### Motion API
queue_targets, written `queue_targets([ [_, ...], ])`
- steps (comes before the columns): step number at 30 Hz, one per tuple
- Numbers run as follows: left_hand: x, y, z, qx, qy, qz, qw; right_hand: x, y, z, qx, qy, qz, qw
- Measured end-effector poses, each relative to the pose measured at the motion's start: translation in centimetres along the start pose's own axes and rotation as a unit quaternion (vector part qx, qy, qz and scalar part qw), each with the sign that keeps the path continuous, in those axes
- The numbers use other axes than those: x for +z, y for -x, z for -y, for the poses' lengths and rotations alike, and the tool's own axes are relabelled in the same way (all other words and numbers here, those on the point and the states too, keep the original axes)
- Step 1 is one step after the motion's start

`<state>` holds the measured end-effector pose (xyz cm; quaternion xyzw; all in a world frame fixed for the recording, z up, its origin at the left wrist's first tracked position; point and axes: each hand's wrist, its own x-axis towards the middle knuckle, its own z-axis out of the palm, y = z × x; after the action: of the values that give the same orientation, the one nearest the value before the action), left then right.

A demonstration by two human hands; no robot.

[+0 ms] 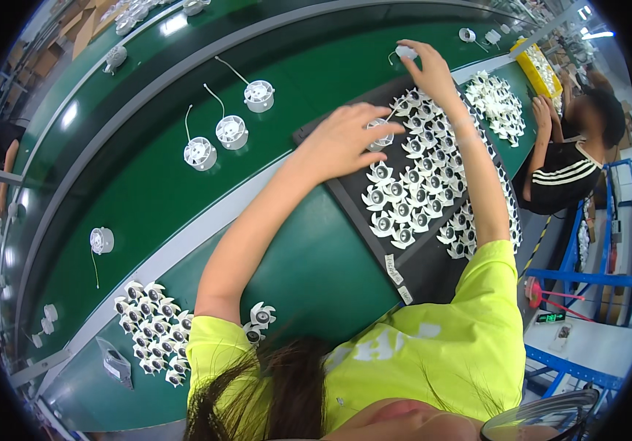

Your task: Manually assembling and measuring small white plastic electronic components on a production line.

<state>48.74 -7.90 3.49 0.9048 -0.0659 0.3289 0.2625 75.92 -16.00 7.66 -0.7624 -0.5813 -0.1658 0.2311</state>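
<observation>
1. Tray (pixel 345 209) on desk (pixel 308 272), right of centre, packed with impellers (pixel 411 195).
2. Belt (pixel 147 169) behind desk carries three fan housings (pixel 231 131) in a row.
3. Second impeller cluster (pixel 153 331) on desk far left.
4. Another person (pixel 573 162) right of tray.

A green tabletop (pixel 308 272) carries a black flat tray (pixel 422 268) of white plastic fan impellers (pixel 404 195); three round white wired fan housings (pixel 231 131) lie on the adjoining green conveyor belt (pixel 147 191).

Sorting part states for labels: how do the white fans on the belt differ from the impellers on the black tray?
The belt fans sit in round housings with trailing wires, spaced apart. The tray impellers are bare blades, no wires, packed close on the black tray. Both are white plastic. The left hand touches one impeller.
</observation>
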Motion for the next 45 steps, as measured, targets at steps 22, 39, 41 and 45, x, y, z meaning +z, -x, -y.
queue_targets([
  [22,-4.7,2.4,8.7,-0.204,-0.151,-0.116,0.960,-8.0,5.3,9.5,0.140,-0.241,0.216,0.936],
  [39,-5.3,-1.9,-1.8,-0.130,0.070,0.114,0.982,-6.8,8.6,10.0,0.280,-0.367,0.444,0.768],
  [41,-3.6,-1.3,-2.8,-0.108,0.078,0.140,0.981,-6.8,8.6,10.0,0.276,-0.370,0.440,0.770],
  [45,-1.8,-0.9,-3.0,-0.177,0.116,0.249,0.945,-7.0,8.6,9.4,0.276,-0.373,0.415,0.783],
])
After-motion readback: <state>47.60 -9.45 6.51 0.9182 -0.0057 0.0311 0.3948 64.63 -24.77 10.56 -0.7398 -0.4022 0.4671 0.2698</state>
